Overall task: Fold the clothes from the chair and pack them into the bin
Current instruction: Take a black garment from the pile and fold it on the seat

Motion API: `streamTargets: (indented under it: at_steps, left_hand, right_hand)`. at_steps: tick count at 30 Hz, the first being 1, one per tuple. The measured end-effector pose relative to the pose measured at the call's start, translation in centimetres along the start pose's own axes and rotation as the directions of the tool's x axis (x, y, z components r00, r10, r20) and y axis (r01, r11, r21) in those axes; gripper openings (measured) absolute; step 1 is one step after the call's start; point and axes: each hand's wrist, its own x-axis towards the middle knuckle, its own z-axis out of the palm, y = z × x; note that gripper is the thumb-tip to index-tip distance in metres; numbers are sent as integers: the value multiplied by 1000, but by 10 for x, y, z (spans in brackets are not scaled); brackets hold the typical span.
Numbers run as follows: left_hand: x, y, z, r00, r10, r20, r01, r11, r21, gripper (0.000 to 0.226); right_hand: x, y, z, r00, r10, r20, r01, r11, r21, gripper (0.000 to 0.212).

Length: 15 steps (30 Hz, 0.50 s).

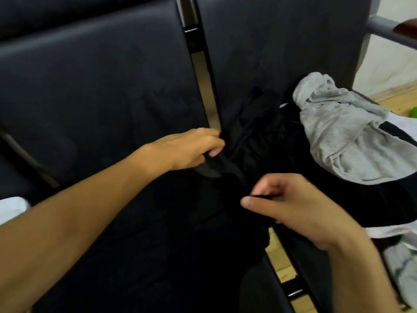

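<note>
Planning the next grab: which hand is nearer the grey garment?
Right. The right hand pinches black fabric just below and left of the grey garment; the left hand grips the black fabric farther left, across the pile.

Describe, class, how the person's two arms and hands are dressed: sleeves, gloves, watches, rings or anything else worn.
Both forearms are bare to the frame edge, with no sleeves showing. The left hand and right hand wear no gloves, and no watch, bracelet or ring is visible.

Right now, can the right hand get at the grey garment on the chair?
Probably yes. The grey garment lies uncovered on top of the pile, just beyond the right hand, with nothing between them. But its fingers pinch the black garment, so they must let go first.
</note>
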Motion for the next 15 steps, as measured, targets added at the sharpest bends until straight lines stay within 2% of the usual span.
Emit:
streamTargets:
  at_steps: [3,6,8,9,10,11,12,14,15]
  left_hand:
    - [-66,-27,-2,977,-157,147,156,988,19,35]
    - [-122,-49,16,886,-321,335,295,947,127,36]
    - [-144,-51,26,730,-423,537,332,906,262,35]
    - [-150,-51,32,635,-473,610,337,881,332,32]
    - [-151,-49,37,583,-505,637,335,863,377,31]
    - [-149,-44,41,595,-506,624,326,862,388,29]
    - [-145,-41,47,672,-475,569,317,878,359,26]
    - [-128,-35,63,850,-354,389,265,928,263,31]
    - [-115,-30,72,910,-280,305,218,950,222,48]
  right_hand:
    - [7,-20,64,947,-68,314,31,992,120,13]
    - [5,-24,111,808,-12,589,-100,982,158,15]
    - [3,-23,127,690,65,720,-174,982,78,23]
    - [5,-20,129,674,110,731,-169,986,7,27]
    - [6,-17,128,694,156,703,-149,986,-72,30]
    - [9,-11,124,746,198,635,-115,979,-169,31]
    - [14,-4,119,819,229,526,-69,949,-307,31]
    - [22,8,103,934,263,243,-57,779,-625,32]
    - [24,11,98,953,281,109,-117,678,-726,37]
